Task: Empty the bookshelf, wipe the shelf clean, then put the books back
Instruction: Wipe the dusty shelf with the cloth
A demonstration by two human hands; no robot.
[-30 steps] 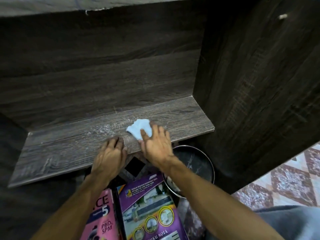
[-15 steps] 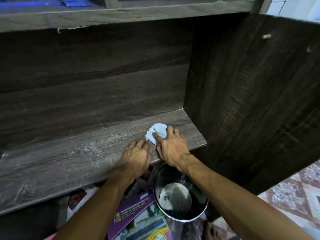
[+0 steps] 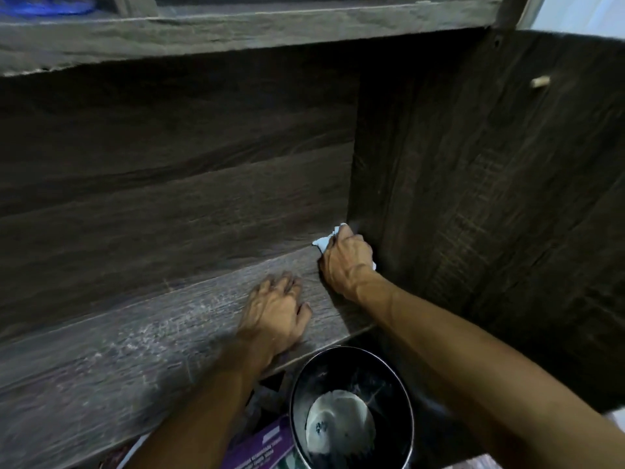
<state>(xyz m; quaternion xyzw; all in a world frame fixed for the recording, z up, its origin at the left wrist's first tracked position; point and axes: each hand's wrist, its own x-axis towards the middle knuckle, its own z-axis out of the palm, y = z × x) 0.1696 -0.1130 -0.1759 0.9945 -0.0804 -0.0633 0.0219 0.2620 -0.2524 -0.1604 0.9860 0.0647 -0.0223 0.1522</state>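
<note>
**Q:** Head view: report status.

**A:** Step one is complete: the visible shelf (image 3: 162,346), across the middle of the frame, carries no books. Step two is in progress. My right hand (image 3: 348,262) grips the white cloth (image 3: 324,244), fingers curled round it, pressed into the back corner right of centre. My left hand (image 3: 274,313) rests on the board, fingers relaxed, holding nothing.

**Q:** What remains?

**A:** Pale streaks show on the board at lower left, so I judge that section is not yet wiped. Step three has not begun: a purple book (image 3: 260,446) lies below the shelf at the bottom edge, beside a metal bowl (image 3: 382,380).
</note>
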